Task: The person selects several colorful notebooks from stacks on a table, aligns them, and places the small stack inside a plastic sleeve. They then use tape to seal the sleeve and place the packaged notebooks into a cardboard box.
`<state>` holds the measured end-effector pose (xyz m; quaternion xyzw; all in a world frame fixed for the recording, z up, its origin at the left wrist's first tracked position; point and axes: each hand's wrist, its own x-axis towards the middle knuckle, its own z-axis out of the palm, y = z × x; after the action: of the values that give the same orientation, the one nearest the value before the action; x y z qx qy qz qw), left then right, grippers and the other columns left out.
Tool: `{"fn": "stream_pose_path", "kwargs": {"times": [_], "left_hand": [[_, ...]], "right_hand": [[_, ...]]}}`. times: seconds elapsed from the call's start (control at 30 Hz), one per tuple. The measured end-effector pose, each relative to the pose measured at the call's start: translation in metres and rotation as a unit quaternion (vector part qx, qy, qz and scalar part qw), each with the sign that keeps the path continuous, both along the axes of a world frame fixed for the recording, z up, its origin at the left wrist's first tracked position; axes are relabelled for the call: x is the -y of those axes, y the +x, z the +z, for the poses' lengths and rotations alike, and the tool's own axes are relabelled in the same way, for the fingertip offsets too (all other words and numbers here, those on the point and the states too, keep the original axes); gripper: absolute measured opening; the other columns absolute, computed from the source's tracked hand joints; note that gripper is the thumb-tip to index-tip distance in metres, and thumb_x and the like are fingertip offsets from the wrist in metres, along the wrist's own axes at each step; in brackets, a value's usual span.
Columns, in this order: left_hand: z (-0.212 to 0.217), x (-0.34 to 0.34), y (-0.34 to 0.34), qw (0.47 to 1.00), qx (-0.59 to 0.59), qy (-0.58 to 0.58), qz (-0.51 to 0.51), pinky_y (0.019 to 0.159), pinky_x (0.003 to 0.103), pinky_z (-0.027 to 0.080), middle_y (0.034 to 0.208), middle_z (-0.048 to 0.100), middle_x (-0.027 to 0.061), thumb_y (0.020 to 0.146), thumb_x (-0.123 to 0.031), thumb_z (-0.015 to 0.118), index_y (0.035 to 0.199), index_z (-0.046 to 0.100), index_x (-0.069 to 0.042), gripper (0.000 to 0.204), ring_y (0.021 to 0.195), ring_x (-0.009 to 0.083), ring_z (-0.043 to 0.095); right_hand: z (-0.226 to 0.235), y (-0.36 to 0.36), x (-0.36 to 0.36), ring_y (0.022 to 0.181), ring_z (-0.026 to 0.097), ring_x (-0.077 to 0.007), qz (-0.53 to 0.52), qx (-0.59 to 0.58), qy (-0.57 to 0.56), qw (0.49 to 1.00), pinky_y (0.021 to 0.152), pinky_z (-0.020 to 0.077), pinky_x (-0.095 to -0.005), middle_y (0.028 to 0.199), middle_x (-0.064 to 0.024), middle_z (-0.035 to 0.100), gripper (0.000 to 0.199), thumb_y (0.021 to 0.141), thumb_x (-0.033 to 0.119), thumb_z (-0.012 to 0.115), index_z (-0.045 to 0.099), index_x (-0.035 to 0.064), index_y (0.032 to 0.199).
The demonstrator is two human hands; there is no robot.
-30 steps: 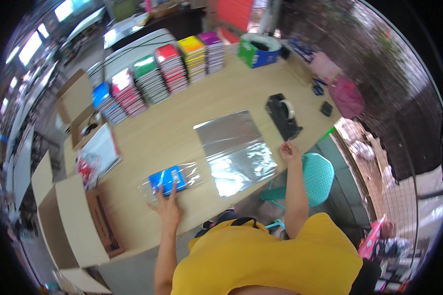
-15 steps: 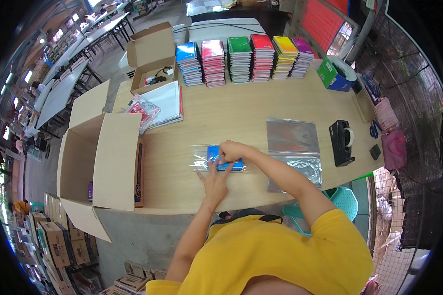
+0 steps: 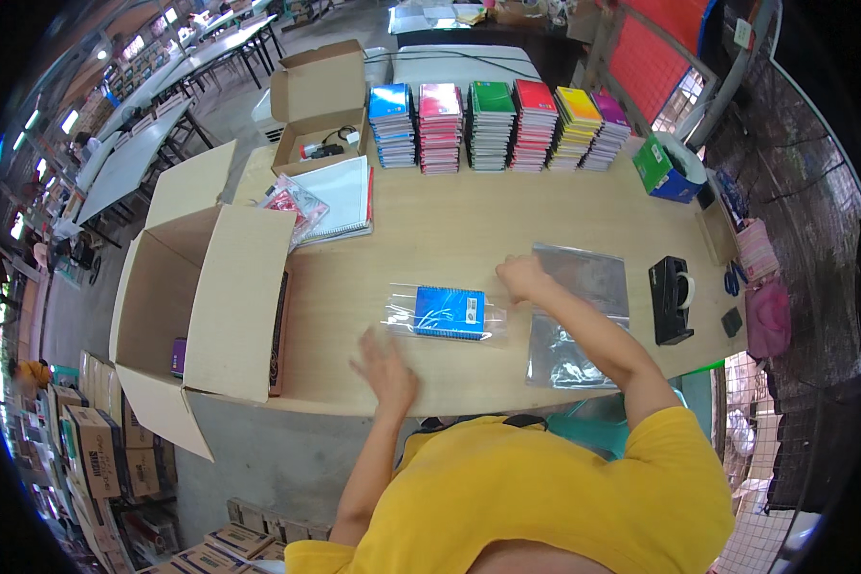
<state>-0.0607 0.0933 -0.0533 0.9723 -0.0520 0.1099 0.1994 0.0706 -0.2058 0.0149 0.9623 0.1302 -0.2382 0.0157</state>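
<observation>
A small blue spiral notebook lies on the table inside a clear plastic sleeve that sticks out past its sides. My left hand is off it, a little nearer to me and to its left, with fingers apart and smeared by motion. To the right of the notebook, my right hand has its fingers curled closed; whether anything small is in them is hidden. Its forearm crosses over flat clear plastic bags lying on the table.
Stacks of notebooks, such as the green one, line the far edge. At left stands a large open carton; beyond it are a white notebook and a smaller open box. A black tape dispenser and scissors sit at right.
Both hands have come off the notebook: the left toward me and leftward, the right rightward and away from it. The notebook in its sleeve now shows uncovered. The whole view has shifted slightly.
</observation>
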Motion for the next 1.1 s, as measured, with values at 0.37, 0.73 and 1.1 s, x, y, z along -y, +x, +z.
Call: {"fn": "stream_pose_path", "kwargs": {"times": [0.37, 0.73, 1.1], "left_hand": [[-0.012, 0.080, 0.041, 0.694, -0.133, -0.707, 0.030, 0.108, 0.038, 0.035, 0.141, 0.036, 0.0195, 0.065, 0.008, 0.060, 0.149, 0.014, -0.001, 0.096, 0.130, 0.0311, 0.041], [0.015, 0.078, 0.027, 0.904, 0.031, -0.403, -0.138, 0.115, 0.043, 0.025, 0.149, 0.024, 0.0239, 0.067, 0.001, 0.062, 0.151, 0.007, 0.002, 0.101, 0.136, 0.0375, 0.033], [-0.004, 0.024, 0.050, 0.906, 0.134, -0.287, -0.281, 0.110, 0.060, 0.023, 0.137, 0.048, 0.0114, 0.065, -0.004, 0.066, 0.134, 0.038, -0.009, 0.074, 0.133, 0.0381, 0.037]], "right_hand": [[-0.059, -0.015, -0.059, 0.119, 0.055, -0.0317, -0.147, -0.011, 0.568, 0.810, 0.101, 0.0442, -0.0399, 0.124, -0.0222, 0.057, 0.091, 0.055, 0.023, 0.093, 0.042, 0.0008, 0.127], [-0.089, -0.081, -0.062, 0.118, 0.052, -0.0232, -0.164, 0.200, 0.682, 0.684, 0.105, 0.0408, -0.0362, 0.125, -0.0104, 0.053, 0.100, 0.055, 0.014, 0.093, 0.037, 0.0059, 0.138], [0.074, -0.049, -0.016, 0.092, 0.063, -0.0289, 0.212, 0.157, 0.258, 0.930, 0.072, 0.0521, -0.0397, 0.113, -0.0051, 0.061, 0.024, 0.080, 0.011, 0.063, 0.062, 0.0112, 0.104]]}}
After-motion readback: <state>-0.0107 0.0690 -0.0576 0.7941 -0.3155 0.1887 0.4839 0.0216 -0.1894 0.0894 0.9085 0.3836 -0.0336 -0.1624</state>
